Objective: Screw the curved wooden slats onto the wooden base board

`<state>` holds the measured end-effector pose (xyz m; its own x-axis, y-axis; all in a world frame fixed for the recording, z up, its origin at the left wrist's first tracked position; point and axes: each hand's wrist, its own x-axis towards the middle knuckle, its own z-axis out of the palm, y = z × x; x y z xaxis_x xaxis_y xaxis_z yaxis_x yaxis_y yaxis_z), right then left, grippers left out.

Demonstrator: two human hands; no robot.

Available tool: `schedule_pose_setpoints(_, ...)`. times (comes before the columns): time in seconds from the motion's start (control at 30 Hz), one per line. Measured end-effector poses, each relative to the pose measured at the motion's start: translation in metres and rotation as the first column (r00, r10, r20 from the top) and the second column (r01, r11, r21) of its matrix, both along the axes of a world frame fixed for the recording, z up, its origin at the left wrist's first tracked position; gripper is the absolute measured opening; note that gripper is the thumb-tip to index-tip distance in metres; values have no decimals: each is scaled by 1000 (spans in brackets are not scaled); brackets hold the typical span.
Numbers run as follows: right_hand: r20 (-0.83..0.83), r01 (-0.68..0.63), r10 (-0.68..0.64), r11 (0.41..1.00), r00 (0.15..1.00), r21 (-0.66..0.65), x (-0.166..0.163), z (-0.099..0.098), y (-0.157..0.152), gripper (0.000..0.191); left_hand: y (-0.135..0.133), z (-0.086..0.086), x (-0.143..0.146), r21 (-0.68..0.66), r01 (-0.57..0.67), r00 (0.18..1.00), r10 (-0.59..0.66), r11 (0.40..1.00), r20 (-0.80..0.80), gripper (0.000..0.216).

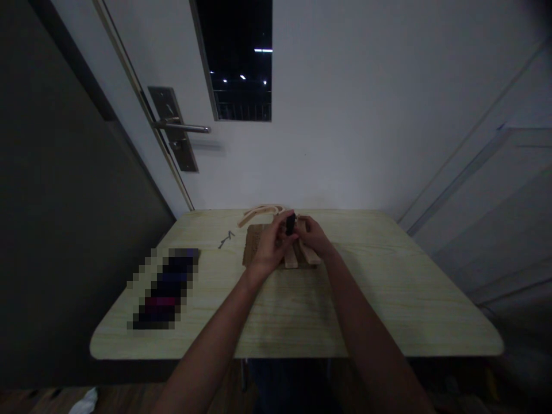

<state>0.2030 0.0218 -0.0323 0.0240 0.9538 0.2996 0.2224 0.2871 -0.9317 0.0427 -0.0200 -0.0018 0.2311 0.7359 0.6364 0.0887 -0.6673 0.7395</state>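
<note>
My left hand (pixel 276 238) is closed around a small black block-like object (pixel 290 223) standing upright between thumb and fingers. Close beside it, my right hand (pixel 314 234) has its fingers bent and pinched at the upper end of a pale beige strap (pixel 309 254). A second beige strap (pixel 291 259) hangs down below the left hand. Both straps lie over a flat brown piece (pixel 251 244), which looks like leather or cardboard. Behind the hands, a looped beige band (pixel 261 211) curves to the left. The fingertips partly hide what lies between the two hands.
A small dark forked item (pixel 226 238) lies left of the brown piece. Farther left on the pale wooden table (pixel 388 310) is a blurred-out dark object (pixel 166 290). The table's far edge meets a white door (pixel 345 115) with a metal handle (pixel 183 127).
</note>
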Motion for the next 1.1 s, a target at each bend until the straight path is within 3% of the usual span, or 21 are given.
schedule_pose_setpoints(0.13, 57, 42, -42, 999, 998, -8, 0, 2, 0, 36, -1, 3, -2, 51, -103, 995, 103, 993, -6, 44)
schedule_pose_setpoints(0.4, 14, 12, -11, 999, 1000, -32, 0, -1, 0, 39, -7, 10, -3, 61, -130, 990, 132, 990, -39, 48)
schedule_pose_setpoints(0.87, 9, 0, 0, 1000, 1000, -12, 1, -1, 1, 42, -2, -1, -3, 15, 24, 1000, -24, 1000, -6, 45)
schedule_pose_setpoints(1.1, 63, 68, -65, 997, 996, -42, 0, 1, 0, 39, 3, 1, -2, 60, -132, 991, 130, 989, 37, 44)
